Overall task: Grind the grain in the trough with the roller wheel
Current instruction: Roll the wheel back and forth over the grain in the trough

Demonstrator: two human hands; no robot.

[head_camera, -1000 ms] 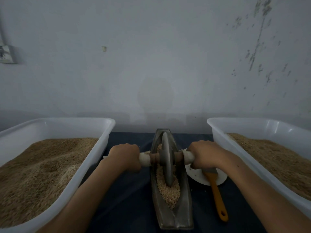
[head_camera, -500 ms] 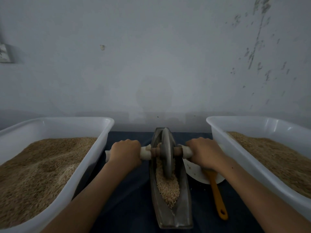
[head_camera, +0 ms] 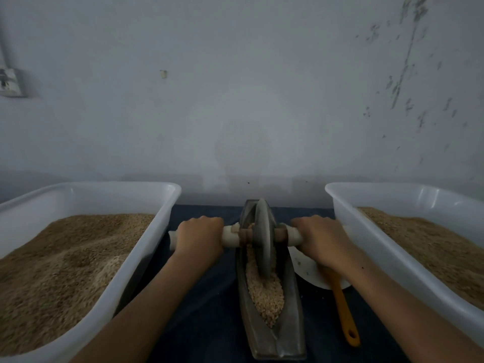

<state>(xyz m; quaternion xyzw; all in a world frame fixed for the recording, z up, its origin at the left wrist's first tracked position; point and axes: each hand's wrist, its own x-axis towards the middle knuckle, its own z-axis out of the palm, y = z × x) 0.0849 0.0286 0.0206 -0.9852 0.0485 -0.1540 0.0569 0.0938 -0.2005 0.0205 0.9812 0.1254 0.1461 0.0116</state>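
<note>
Roller wheel (head_camera: 262,238) stands upright in the trough (head_camera: 293,323), at frame centre, edge down in the grain (head_camera: 267,292). It sits toward the far (12 o'clock) half of the trough; most of the grain shows heaped on the near side, at 6 o'clock from the wheel. Axle runs 9-to-3 o'clock thru the hub, w/ pale handle sleeves on both ends.

Left hand (head_camera: 200,237) is clenched round the 9 o'clock handle, fingers wrapped over the top, the sleeve's end poking out past the hand. Right hand (head_camera: 318,238) is wrapped round the 3 o'clock handle the same way, knuckles up. Both forearms reach in from the 6 o'clock edge.

Trough lies lengthwise, 12 to 6, on a dark cloth (head_camera: 209,297).

At 3 o'clock, just beside the trough: white plate (head_camera: 305,268), partly under the right wrist, w/ an orange-handled tool (head_camera: 343,310) lying over its rim, handle pointing to 6; its head is hidden.

Further out: left tub (head_camera: 146,252) at 9 o'clock and right tub (head_camera: 372,247) at 3, both white, both holding brown grain. Pale scuffed wall (head_camera: 235,100) at 12.
</note>
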